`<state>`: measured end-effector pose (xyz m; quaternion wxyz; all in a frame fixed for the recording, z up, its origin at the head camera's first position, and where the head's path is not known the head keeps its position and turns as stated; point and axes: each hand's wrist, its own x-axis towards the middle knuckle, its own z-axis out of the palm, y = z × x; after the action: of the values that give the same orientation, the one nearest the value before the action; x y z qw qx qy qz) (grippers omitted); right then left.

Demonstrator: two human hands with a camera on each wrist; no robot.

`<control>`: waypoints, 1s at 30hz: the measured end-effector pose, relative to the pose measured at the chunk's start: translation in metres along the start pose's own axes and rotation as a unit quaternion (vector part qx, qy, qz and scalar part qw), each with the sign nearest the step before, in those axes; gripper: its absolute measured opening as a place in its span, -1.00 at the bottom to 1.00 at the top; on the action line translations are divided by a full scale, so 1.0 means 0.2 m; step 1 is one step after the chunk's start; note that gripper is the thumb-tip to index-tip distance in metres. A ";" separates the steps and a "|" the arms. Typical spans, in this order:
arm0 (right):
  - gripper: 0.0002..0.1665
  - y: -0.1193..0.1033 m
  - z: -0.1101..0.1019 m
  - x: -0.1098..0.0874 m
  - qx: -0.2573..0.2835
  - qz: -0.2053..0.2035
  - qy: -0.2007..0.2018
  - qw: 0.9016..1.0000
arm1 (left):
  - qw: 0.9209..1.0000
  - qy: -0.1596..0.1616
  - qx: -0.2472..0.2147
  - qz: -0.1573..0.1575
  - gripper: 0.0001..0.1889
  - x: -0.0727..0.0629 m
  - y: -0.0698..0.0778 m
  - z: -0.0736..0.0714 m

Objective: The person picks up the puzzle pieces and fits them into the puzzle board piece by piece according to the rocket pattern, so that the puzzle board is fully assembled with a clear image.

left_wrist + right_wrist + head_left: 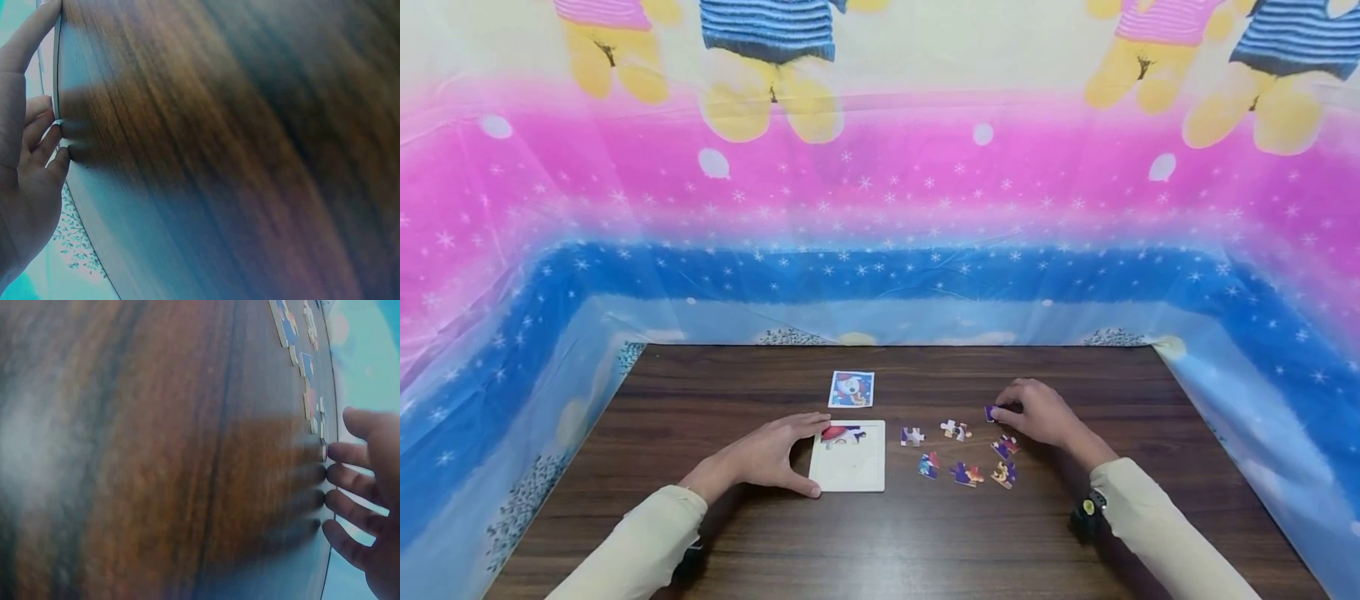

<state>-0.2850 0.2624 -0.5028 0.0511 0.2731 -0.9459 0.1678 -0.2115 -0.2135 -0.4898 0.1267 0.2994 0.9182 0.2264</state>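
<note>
A square white puzzle tray [850, 471] lies on the table, with red, white and purple pieces [842, 435] along the far side of its recess. My left hand [775, 450] holds the tray at its left side, thumb at the near corner and fingers at the far one. On the right, my right hand [1033, 411] touches a small purple puzzle piece [992, 414] with its fingertips. In the right wrist view the thumb [357, 422] stands off from the fingers, which reach down to the tabletop. Several loose jigsaw pieces [956, 430] lie between tray and right hand.
A small picture card [852, 389] of a white cartoon character lies behind the tray. The dark wood table [880, 550] ends at a printed cloth backdrop [880, 275] along its back and both sides.
</note>
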 end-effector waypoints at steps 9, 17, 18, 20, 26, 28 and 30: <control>-0.74 0.01 -0.01 -0.02 0.000 0.010 -0.017 1.000 | 1.000 -0.001 0.002 0.000 0.12 0.00 0.00 0.00; -0.74 -0.01 0.01 -0.01 -0.002 0.014 0.005 1.000 | 1.000 -0.001 0.000 -0.001 0.12 0.00 0.00 0.00; -0.76 -0.01 0.01 0.00 -0.001 0.013 0.006 1.000 | 1.000 -0.001 0.000 -0.002 0.11 0.00 0.00 0.00; -0.77 -0.01 0.01 0.00 -0.001 0.009 0.006 1.000 | 1.000 -0.002 0.000 -0.002 0.11 0.00 0.00 0.00; -0.56 0.00 0.01 0.00 -0.010 -0.010 -0.030 0.999 | 1.000 -0.005 0.002 -0.002 0.11 0.00 0.00 0.00; -0.61 0.00 0.00 0.00 -0.007 -0.010 -0.036 0.999 | 1.000 -0.004 0.002 -0.002 0.11 0.00 0.00 0.00; -0.67 0.00 -0.01 0.00 -0.004 -0.006 -0.037 0.999 | 1.000 -0.003 0.002 -0.003 0.11 0.00 0.00 0.00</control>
<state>-0.2846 0.2625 -0.5015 0.0180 0.2848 -0.9460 0.1536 -0.2121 -0.2140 -0.4901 0.1300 0.2973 0.9192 0.2231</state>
